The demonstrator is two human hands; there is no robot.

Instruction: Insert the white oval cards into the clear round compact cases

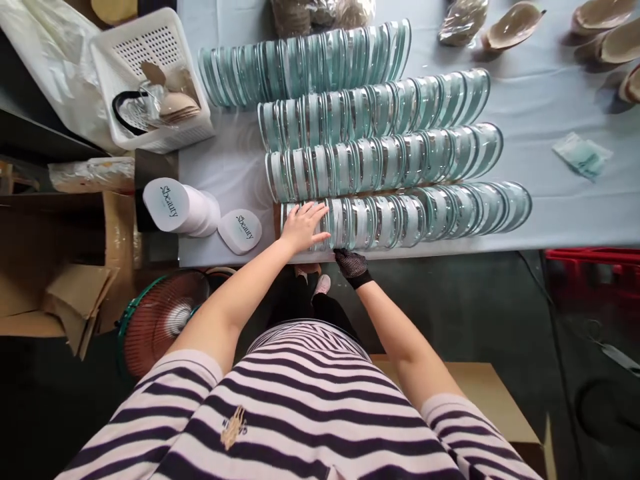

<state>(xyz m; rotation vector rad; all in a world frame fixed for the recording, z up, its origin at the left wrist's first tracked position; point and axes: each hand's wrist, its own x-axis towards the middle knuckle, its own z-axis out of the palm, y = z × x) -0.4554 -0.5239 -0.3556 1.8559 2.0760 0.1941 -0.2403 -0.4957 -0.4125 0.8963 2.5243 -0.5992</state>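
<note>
Four overlapping rows of clear, teal-edged curved plastic cases lie on a pale blue table [235, 180]. My left hand [303, 227] rests flat, fingers apart, on the left end of the nearest row [410, 217]. My right hand [353, 265], in a black mesh glove, touches the front edge of that same row at the table's rim; its fingers are mostly hidden under the cases.
A stack of white lids marked "Sbeauty" [177, 210] and a single lid [240, 231] lie left of the rows. A white basket [150, 80] holds beige pads. Beige cups [513, 25] sit at the far right. A red fan [163, 320] and cardboard boxes [60, 267] stand on the floor.
</note>
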